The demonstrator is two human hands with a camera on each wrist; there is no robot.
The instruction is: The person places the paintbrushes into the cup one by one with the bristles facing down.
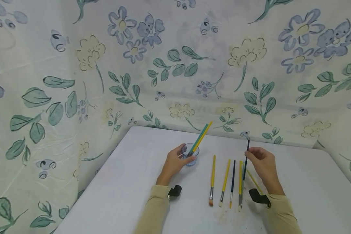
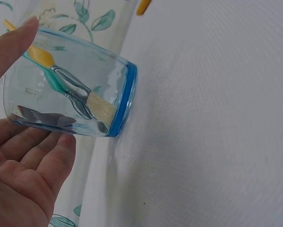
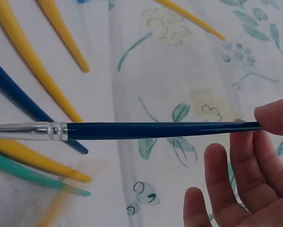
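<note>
My left hand [image 1: 175, 161] grips a clear glass [image 2: 84, 85] with a blue base, thumb on one side and fingers on the other. Inside the glass lean a yellow brush [image 1: 203, 136] and a green brush [image 1: 198, 139], bristles down. Between thumb and fingertips, my right hand [image 1: 263, 164] pinches the thin end of a dark blue brush [image 3: 155, 130], its metal collar pointing away from the hand. In the head view this brush hangs nearly upright over the right side of a row of brushes.
On the white table [image 1: 120, 182] lie several brushes with bristles toward me: a yellow one [image 1: 213, 172] at the row's left, another yellow one [image 1: 226, 175], a dark blue one [image 1: 233, 175], and more at the right. Flowered cloth [image 1: 175, 81] hangs behind and at the sides.
</note>
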